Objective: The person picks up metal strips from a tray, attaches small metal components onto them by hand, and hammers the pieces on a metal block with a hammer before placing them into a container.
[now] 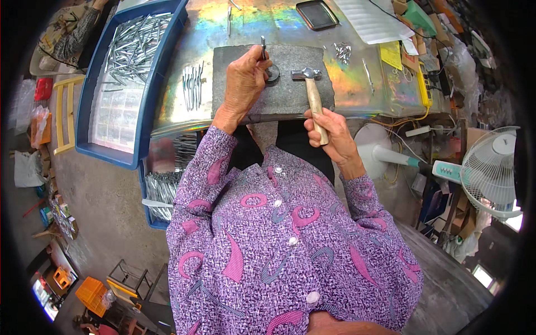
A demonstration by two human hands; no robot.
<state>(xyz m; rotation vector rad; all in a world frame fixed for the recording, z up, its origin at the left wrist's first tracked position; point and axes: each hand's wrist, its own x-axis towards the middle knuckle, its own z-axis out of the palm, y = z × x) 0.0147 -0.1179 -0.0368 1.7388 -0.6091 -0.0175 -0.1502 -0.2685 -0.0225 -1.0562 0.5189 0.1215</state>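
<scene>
My left hand [244, 82] is closed above the dark grey slab [290, 103], with a short, slim dark metal piece [263, 44] pinched upright between thumb and fingers. Its lower part is hidden by the fingers. Close by that hand, a round dark metal disc [272, 75] lies on the slab, partly covered. My right hand [333, 134] grips the pale wooden handle of a hammer [314, 103] near its end. The hammer's steel head rests on or just over the slab's right part; which of these I cannot tell.
Several slim metal pieces [193, 88] lie left of the slab, and small silver bits [341, 52] right of it. A blue tray [146, 100] of slender metal pieces stands left. A black tray [317, 14] lies at the back; a fan [491, 167] stands right. Another person's sleeve [78, 39] shows far left.
</scene>
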